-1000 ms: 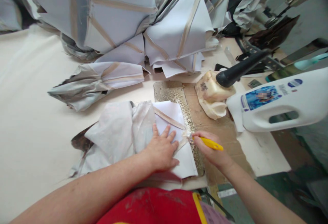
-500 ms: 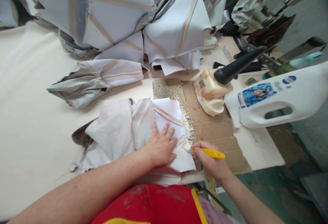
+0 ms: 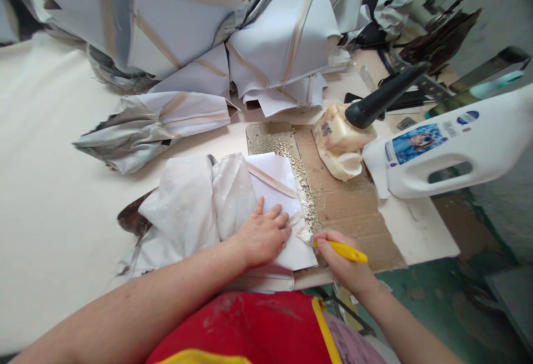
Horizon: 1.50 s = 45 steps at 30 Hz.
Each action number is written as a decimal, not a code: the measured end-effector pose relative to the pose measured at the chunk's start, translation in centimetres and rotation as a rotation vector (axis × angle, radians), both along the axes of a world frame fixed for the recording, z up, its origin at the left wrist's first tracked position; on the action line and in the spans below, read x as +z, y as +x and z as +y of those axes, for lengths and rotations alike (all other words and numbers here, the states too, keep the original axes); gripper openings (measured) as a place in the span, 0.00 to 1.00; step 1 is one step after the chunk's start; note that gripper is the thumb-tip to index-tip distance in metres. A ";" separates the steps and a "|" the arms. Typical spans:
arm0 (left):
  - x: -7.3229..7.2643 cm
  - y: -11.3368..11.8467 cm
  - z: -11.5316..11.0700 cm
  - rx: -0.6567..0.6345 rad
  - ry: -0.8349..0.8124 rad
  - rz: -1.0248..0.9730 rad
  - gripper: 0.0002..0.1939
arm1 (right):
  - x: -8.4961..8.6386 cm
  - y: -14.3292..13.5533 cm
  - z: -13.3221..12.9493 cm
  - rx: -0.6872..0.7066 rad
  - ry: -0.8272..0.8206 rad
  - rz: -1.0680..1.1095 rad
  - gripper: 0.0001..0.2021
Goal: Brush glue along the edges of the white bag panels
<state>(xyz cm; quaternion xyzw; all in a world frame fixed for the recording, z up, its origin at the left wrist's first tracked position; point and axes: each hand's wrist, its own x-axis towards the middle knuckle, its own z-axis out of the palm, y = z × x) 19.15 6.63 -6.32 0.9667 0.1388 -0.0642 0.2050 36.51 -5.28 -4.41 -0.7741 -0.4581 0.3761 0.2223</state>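
My left hand (image 3: 266, 234) lies on a white fabric piece (image 3: 272, 172) with a beige strip across it, fingers stretched out and slightly apart. Crumpled grey-white cloth (image 3: 187, 197) joins this piece on the left. My right hand (image 3: 343, 258) grips a brush (image 3: 347, 251) by its yellow handle. The brush's whitish bristles touch the fabric near its right edge. Beneath that edge is a board (image 3: 270, 131) crusted with dried, lumpy residue, partly covered by the fabric.
Right of the board lie brown cardboard (image 3: 341, 208), a stained cut-open container (image 3: 337, 136) with a black handle (image 3: 387, 95) standing out of it, and a big white jug (image 3: 449, 153). Behind are a similar folded piece (image 3: 191, 114) and a heap of white panels (image 3: 283, 36).
My left hand has shifted slightly on the fabric, its fingers closer together. The brush stays near the right edge. The whole view has moved a little.
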 end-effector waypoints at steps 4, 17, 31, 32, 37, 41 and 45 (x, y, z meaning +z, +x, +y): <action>-0.1 0.0 0.0 0.006 -0.017 -0.004 0.15 | 0.7 -0.5 -3.5 0.049 -0.101 0.011 0.12; -0.1 0.2 -0.1 -0.001 -0.020 0.004 0.14 | -0.9 -0.7 -4.3 0.072 0.109 -0.190 0.10; 0.8 0.3 -0.1 0.002 -0.034 0.028 0.14 | 1.1 -1.2 -6.1 0.123 0.218 -0.218 0.10; 1.1 0.3 0.3 -0.013 -0.062 0.031 0.14 | 0.7 -1.2 -6.1 0.152 0.176 -0.176 0.11; 3.3 -0.8 6.8 0.067 -0.174 -0.110 0.17 | 0.5 0.7 -7.0 0.121 -0.005 -0.091 0.13; 4.0 -2.4 14.0 0.539 -0.164 0.134 0.33 | 1.2 2.7 -7.6 -0.196 -0.019 -0.087 0.10; 4.1 -2.9 16.6 0.620 -0.335 0.355 0.26 | 1.2 3.2 -6.1 -0.467 0.080 0.129 0.18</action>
